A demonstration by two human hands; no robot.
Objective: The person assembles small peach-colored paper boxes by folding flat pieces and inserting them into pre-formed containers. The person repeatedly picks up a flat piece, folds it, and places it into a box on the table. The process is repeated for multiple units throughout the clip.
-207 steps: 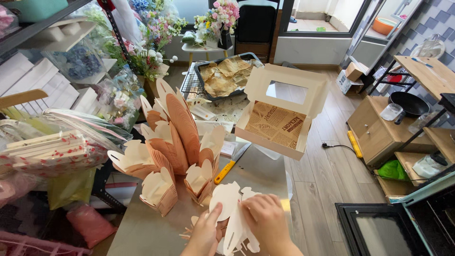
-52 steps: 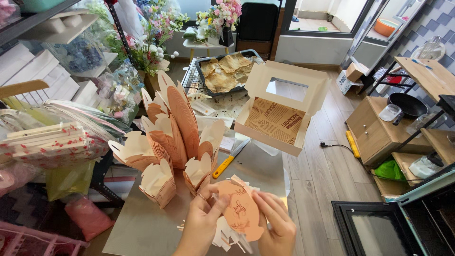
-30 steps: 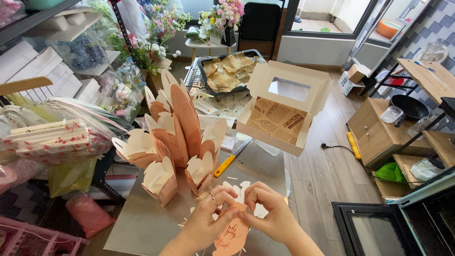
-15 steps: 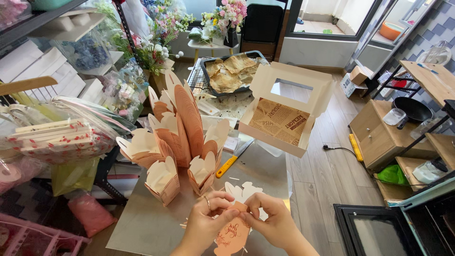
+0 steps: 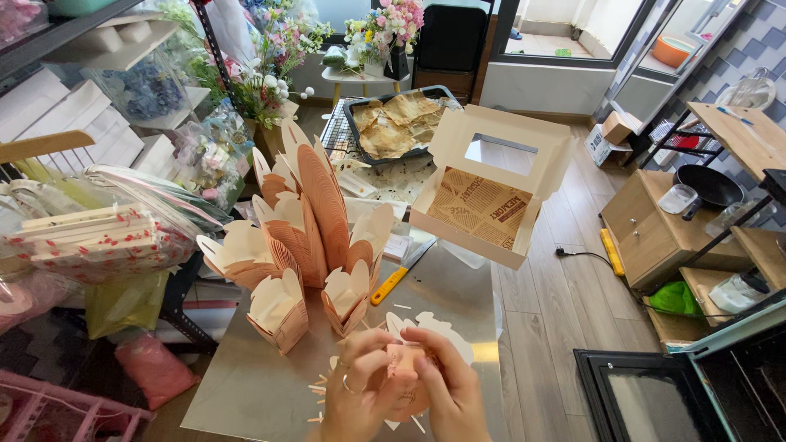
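Both hands meet at the near edge of a shiny metal table [image 5: 246, 385]. My left hand [image 5: 360, 385], with a ring on one finger, and my right hand [image 5: 446, 389] pinch a small pink paper box piece [image 5: 403, 358] folded between them. Under the hands lie flat white and pink petal-shaped cutouts [image 5: 434, 327]. Just behind stand folded pink petal boxes [image 5: 278, 307], and a tall stack of nested ones [image 5: 315, 205] rises behind those.
An open white box with a window lid and printed paper liner [image 5: 491, 205] sits at the back right. A yellow-handled knife [image 5: 401, 274] lies beside it. A dark baking tray with paper [image 5: 397, 123], flowers, cluttered shelves on the left and an oven door at lower right surround the table.
The flat pink cutout held between my hands has been folded up into a small compact shape. My hands have drawn closer together over it.
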